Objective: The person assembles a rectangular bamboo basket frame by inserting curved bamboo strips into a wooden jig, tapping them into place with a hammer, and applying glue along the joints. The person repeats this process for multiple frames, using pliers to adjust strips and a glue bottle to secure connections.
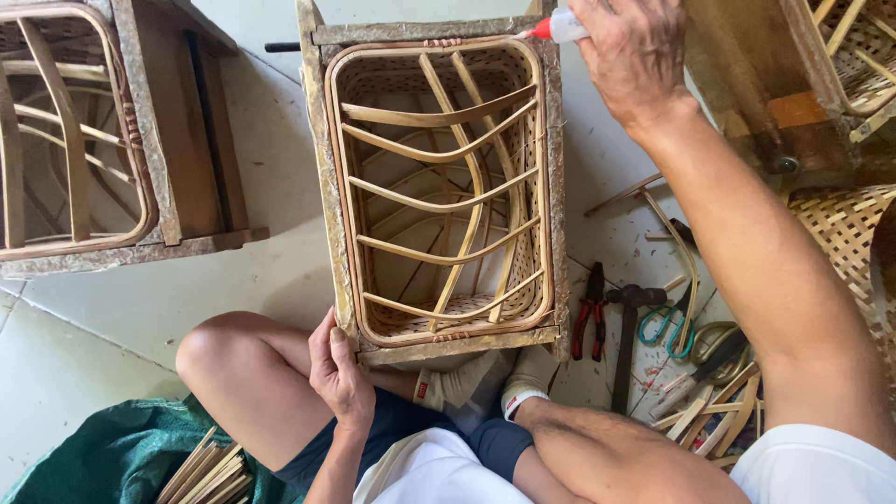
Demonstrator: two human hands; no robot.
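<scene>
While the person sits on the floor with knees drawn up, a green bag (103, 457) at the lower left of the frame holds a bundle of thin bamboo strips (207, 474). Just above it, the left hand (338, 369) is clamped on the near corner of a wooden frame (322, 187), thumb along its edge. Inside that frame, in the middle of the picture, sits a woven basket (532, 177) with curved bamboo ribs (439, 201) crossing its hollow. At lower right, pliers (591, 322), a hammer (631, 327) and scissors (665, 327) lie on the tiles beside loose offcuts. Farther off, at the top, the right hand (635, 51) is closed around a small glue bottle (560, 26), its red tip at the basket's far rim. Another framed basket (75, 131) stands at upper left.
</scene>
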